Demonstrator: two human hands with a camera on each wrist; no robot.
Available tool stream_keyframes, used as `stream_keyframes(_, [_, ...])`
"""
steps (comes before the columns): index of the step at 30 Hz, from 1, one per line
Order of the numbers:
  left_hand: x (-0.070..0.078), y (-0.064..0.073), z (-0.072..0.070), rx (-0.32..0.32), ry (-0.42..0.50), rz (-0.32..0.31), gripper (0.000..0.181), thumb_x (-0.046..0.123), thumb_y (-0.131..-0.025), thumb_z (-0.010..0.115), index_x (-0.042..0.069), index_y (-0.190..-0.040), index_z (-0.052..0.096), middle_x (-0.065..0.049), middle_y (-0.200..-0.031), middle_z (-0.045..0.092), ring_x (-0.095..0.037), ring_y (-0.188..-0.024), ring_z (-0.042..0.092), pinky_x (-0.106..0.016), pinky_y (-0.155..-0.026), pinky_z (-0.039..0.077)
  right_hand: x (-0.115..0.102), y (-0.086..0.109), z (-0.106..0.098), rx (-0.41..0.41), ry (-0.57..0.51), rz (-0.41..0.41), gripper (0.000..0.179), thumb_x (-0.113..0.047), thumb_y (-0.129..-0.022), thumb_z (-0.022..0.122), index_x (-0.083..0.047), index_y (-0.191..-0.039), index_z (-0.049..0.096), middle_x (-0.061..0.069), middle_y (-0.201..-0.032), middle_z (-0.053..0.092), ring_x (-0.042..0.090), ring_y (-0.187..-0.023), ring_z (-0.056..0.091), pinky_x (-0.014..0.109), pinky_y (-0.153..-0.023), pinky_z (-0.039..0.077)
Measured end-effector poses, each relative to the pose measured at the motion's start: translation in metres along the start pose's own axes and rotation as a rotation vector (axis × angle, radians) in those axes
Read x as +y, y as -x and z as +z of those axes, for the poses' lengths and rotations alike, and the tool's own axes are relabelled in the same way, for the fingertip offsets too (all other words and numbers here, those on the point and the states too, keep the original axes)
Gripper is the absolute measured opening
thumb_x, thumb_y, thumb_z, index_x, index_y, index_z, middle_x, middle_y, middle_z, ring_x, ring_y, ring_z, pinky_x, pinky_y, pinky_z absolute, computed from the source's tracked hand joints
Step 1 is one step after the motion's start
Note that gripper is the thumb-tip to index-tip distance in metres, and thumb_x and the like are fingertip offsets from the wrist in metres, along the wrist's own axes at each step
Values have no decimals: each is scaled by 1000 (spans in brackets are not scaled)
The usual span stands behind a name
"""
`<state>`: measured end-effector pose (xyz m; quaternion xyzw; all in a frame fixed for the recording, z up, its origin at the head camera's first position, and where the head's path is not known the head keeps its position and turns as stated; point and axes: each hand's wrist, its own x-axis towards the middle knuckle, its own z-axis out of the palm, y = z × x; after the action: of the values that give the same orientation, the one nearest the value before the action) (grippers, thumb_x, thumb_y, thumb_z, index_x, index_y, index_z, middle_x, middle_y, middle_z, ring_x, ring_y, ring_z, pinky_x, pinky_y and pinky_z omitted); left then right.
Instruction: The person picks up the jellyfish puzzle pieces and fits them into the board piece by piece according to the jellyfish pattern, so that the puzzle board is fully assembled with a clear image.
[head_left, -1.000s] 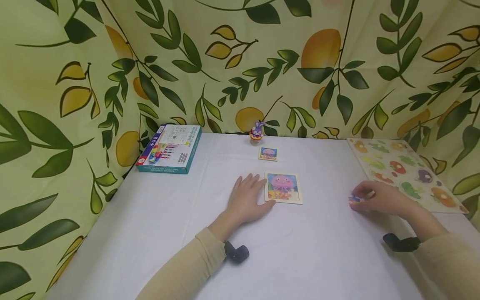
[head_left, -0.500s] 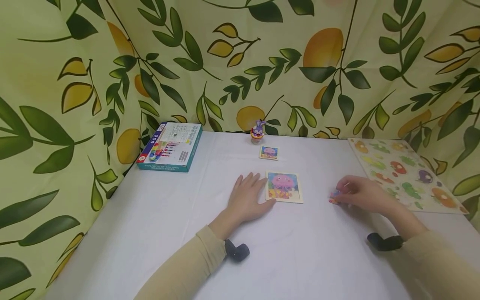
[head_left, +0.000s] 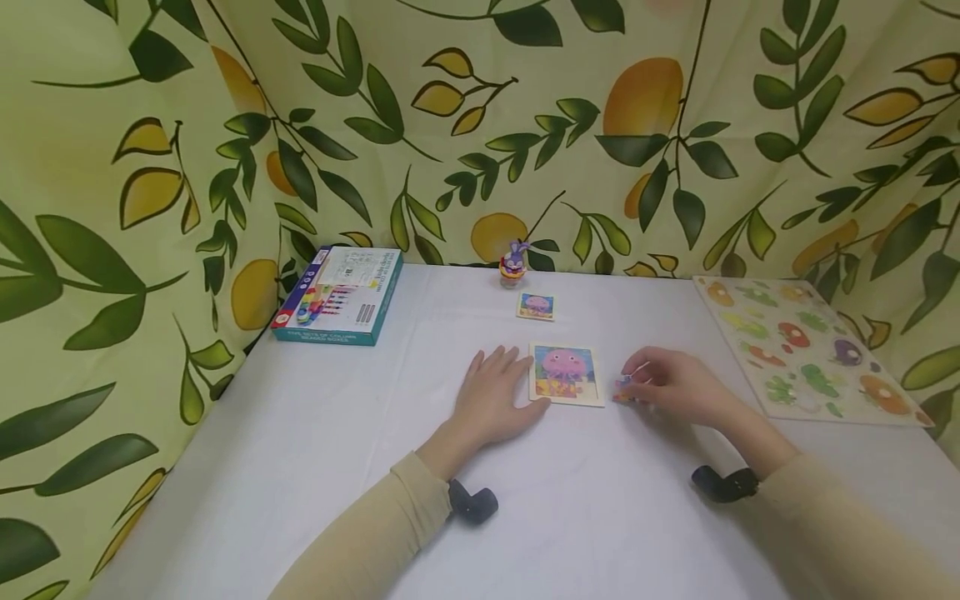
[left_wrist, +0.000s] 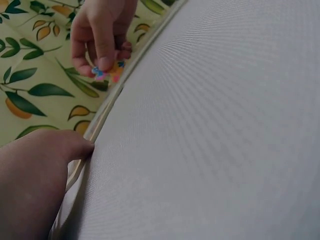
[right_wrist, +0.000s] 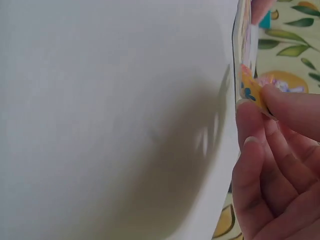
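A jigsaw puzzle board [head_left: 564, 367] with a pink jellyfish picture lies mid-table; its lower right corner shows bare tray. My left hand [head_left: 495, 404] lies with straight, spread fingers along the board's left edge, thumb at its lower left corner. Just right of the board, my right hand [head_left: 678, 387] pinches a small puzzle piece [head_left: 622, 387] between thumb and fingers. In the right wrist view the piece [right_wrist: 252, 92] looks yellow with a blue mark. The left wrist view shows blue, pink and orange on the piece [left_wrist: 107, 72].
A small jellyfish picture card [head_left: 536, 306] lies behind the board, with a purple rabbit figurine [head_left: 513, 265] beyond it. A teal-sided box [head_left: 341, 296] sits at the back left. At right lies a vegetable-picture board [head_left: 813, 350]. Patterned cloth [head_left: 465, 125] hangs behind the table.
My right hand has moved left across the table with the puzzle piece, from near the vegetable-picture board to beside the jellyfish board. My left hand has stayed in place.
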<state>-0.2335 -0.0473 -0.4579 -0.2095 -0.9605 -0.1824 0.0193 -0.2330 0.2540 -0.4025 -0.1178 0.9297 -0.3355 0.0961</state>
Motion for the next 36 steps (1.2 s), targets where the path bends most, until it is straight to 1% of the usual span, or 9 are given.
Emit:
stream_keyframes(8, [-2, -1, 1, -4, -17, 2, 74, 63, -95, 54, 18, -154, 49, -6, -161, 41, -27, -152, 27, -48, -126, 8, -15, -9, 17, 9, -8, -3, 23, -21, -92, 78, -12, -110, 68, 6, -96, 71, 21, -78, 65, 33, -66, 57])
stream_keyframes(12, [-2, 0, 0, -6, -20, 1, 74, 63, -95, 54, 18, -154, 49, -7, -161, 41, -28, -152, 27, -48, -126, 9, -20, -16, 27, 11, 36, -16, 24, -25, -93, 78, -13, -111, 68, 6, -98, 71, 21, -80, 64, 31, -66, 57])
stream_keyframes(14, [-2, 2, -3, -6, -14, 0, 74, 62, -95, 54, 17, -153, 50, -7, -161, 41, -28, -152, 27, -48, -126, 10, -21, -19, 31, 18, 78, -35, 23, -25, -93, 78, -14, -111, 69, 5, -99, 70, 20, -82, 63, 31, -68, 57])
stream_keyframes(18, [1, 3, -7, -8, -1, 5, 73, 61, -95, 56, 17, -153, 50, -7, -160, 42, -29, -152, 28, -49, -126, 10, -24, -21, 35, 44, 140, -74, 21, -23, -93, 78, -14, -111, 72, 2, -101, 70, 20, -85, 62, 35, -76, 56])
stream_keyframes(20, [1, 2, -7, -9, -1, 12, 73, 61, -95, 55, 17, -153, 50, -7, -160, 42, -28, -152, 28, -49, -126, 10, -25, -22, 36, 51, 154, -81, 21, -23, -93, 78, -13, -112, 73, 2, -103, 70, 21, -88, 62, 38, -79, 56])
stream_keyframes(24, [1, -1, -4, -4, -5, 30, 73, 61, -95, 55, 17, -153, 50, -7, -160, 42, -29, -152, 29, -49, -125, 11, -26, -22, 37, 46, 165, -69, 22, -23, -93, 77, -12, -113, 74, 3, -104, 70, 22, -90, 62, 41, -82, 57])
stream_keyframes(28, [1, -1, 0, -7, 1, 36, 73, 62, -95, 55, 16, -153, 50, -8, -160, 43, -29, -151, 29, -49, -125, 12, -25, -23, 39, 28, 172, -51, 22, -22, -93, 77, -13, -113, 74, 1, -99, 68, 22, -89, 60, 40, -81, 56])
stream_keyframes(31, [-1, -1, 1, -5, 8, 39, 73, 61, -95, 55, 16, -152, 51, -8, -160, 43, -29, -151, 30, -49, -125, 12, -25, -24, 42, 39, 178, -39, 21, -21, -92, 78, -13, -111, 74, 0, -96, 67, 22, -87, 59, 39, -79, 54])
stream_keyframes(36, [-8, 0, 1, 15, 7, 33, 73, 61, -94, 56, 16, -151, 52, -9, -159, 44, -30, -150, 31, -49, -125, 12, -31, -29, 49, 88, 189, -20, 19, -21, -89, 82, -13, -104, 73, 0, -93, 67, 22, -85, 59, 40, -78, 54])
